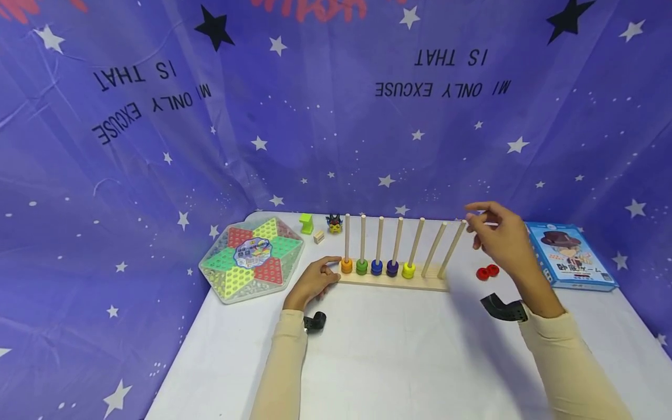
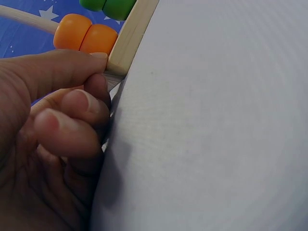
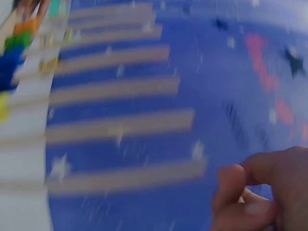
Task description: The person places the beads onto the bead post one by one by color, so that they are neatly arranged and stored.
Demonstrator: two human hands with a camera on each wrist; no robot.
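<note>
A wooden bead stacker (image 1: pixel 388 282) has several upright pegs on a long base. From the left, pegs carry orange beads (image 1: pixel 347 266), green beads (image 1: pixel 361 267), blue beads (image 1: pixel 376 268), dark purple beads (image 1: pixel 392 268) and yellow beads (image 1: pixel 409 270). The two rightmost pegs are bare. My left hand (image 1: pixel 314 280) pinches the left end of the base, with a digit against it beside the orange beads (image 2: pixel 98 38). My right hand (image 1: pixel 499 236) is raised beside the top of the rightmost peg (image 3: pixel 127 178), fingers loosely bent, nothing visible in them. Two red beads (image 1: pixel 483 273) lie on the table below it.
A hexagonal Chinese checkers box (image 1: pixel 217 256) lies at the left. Behind the stacker's left end are a green block (image 1: pixel 307 223), a small wooden piece (image 1: pixel 319 236) and a small figurine (image 1: pixel 334 224). A blue box (image 1: pixel 572 256) lies at the right. A purple starry cloth (image 1: pixel 325 116) hangs behind.
</note>
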